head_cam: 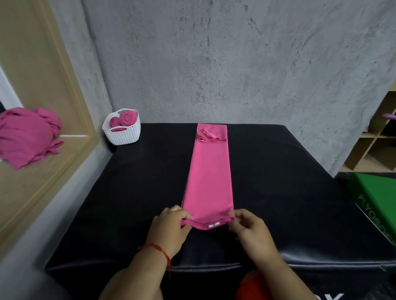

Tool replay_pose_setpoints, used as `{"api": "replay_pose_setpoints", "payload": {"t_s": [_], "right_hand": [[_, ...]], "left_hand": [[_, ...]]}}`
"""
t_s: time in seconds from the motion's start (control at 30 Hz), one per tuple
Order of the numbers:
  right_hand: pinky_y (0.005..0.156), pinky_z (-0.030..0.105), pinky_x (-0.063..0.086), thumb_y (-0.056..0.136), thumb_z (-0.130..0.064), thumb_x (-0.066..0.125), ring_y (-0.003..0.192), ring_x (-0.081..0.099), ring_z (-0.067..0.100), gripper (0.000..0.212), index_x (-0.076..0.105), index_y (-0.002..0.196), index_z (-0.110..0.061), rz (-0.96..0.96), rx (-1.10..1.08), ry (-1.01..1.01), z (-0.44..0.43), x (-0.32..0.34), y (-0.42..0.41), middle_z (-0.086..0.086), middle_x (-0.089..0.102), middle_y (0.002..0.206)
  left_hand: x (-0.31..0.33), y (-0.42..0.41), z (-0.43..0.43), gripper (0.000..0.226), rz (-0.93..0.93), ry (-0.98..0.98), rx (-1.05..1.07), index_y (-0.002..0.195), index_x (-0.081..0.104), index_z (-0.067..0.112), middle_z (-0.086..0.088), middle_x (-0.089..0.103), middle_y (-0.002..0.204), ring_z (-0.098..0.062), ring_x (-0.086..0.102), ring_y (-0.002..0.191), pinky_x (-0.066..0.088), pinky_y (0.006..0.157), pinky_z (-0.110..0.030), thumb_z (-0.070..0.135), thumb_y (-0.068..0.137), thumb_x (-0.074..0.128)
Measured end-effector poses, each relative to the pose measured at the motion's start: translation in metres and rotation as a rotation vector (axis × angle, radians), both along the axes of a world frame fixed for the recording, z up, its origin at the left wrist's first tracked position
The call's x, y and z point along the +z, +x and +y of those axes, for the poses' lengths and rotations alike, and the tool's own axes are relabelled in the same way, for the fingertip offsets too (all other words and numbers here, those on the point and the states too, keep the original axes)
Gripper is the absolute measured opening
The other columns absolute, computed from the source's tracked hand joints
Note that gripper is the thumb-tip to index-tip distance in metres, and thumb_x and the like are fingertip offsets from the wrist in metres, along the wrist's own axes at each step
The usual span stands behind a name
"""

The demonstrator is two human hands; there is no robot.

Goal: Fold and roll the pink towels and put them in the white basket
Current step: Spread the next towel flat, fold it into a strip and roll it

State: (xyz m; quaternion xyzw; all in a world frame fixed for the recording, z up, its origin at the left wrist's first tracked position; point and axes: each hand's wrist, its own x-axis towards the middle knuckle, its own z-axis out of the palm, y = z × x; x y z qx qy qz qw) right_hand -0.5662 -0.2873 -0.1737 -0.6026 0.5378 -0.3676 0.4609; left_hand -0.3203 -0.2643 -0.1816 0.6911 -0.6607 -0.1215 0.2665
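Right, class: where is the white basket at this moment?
In the head view, the white basket sits by the black pad's far-left corner, against the grey wall.

Pink towel point(208, 180) lies folded long; white basket point(123, 138) holds rolls point(126, 118).

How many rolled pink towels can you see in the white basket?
2. One rolled towel shows its spiral at the right of the basket; the other towel sits left of it, lower. More may be hidden beneath.
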Motion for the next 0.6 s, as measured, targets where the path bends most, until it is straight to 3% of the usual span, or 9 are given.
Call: {"api": "replay_pose_setpoints", "payload": {"t_s": [0.1,0.2,0.27,0.37,0.5,0.6], "right_hand": [[0.080,0.029,0.057,0.081,-0.012,0.079,0.083,0.071,0.003,0.030,0.071,0.093,-0.038,0.231,0.056,-0.136,-0.002,-0.007,-0.011,-0.017,0.075,0.089],[0.067,0.030,0.052,0.078,-0.033,0.081,0.084,0.059,0.005,0.022,0.064,0.091,-0.039,0.556,0.024,-0.325,-0.001,-0.015,-0.015,-0.017,0.059,0.090],[0.066,0.028,0.049,0.079,-0.036,0.080,0.087,0.048,0.006,0.020,0.065,0.093,-0.038,0.687,0.003,-0.456,-0.002,-0.019,-0.016,-0.018,0.052,0.095],[0.072,0.032,0.048,0.083,-0.025,0.073,0.094,0.051,0.013,0.029,0.068,0.108,-0.040,0.775,0.136,-0.622,-0.002,-0.025,-0.010,-0.021,0.059,0.110],[0.073,0.034,0.048,0.097,-0.031,0.062,0.092,0.060,0.012,0.025,0.070,0.116,-0.045,0.736,0.195,-0.571,-0.001,-0.025,-0.008,-0.021,0.069,0.109],[0.074,0.033,0.048,0.096,-0.038,0.059,0.092,0.058,0.009,0.026,0.068,0.119,-0.046,0.734,0.169,-0.581,-0.002,-0.026,-0.013,-0.022,0.068,0.110]], "left_hand": [[-0.002,-0.002,0.000,0.008,0.028,0.020,0.027,0.099,0.075,0.036,0.020,0.062,0.099,-0.005,0.057,0.098,0.052,0.090,-0.034,0.032,0.092,0.075],[-0.004,-0.005,0.003,0.009,0.041,0.055,0.032,0.099,0.075,0.038,0.017,0.060,0.096,-0.005,0.057,0.097,0.054,0.090,-0.034,0.031,0.092,0.075],[-0.006,-0.010,0.006,0.012,0.043,0.073,0.031,0.102,0.076,0.037,0.017,0.060,0.096,-0.004,0.056,0.097,0.054,0.090,-0.034,0.030,0.093,0.075],[-0.009,-0.012,0.007,0.012,0.080,0.091,0.021,0.102,0.077,0.037,0.017,0.061,0.094,-0.003,0.056,0.096,0.054,0.091,-0.035,0.031,0.092,0.076],[-0.005,-0.008,0.011,0.013,0.210,0.112,-0.001,0.103,0.079,0.037,0.016,0.065,0.096,-0.002,0.061,0.096,0.052,0.092,-0.028,0.030,0.093,0.077],[-0.002,-0.008,0.014,0.012,0.297,0.117,0.032,0.102,0.078,0.039,0.015,0.068,0.092,-0.001,0.064,0.089,0.053,0.083,-0.022,0.031,0.094,0.076]]}}
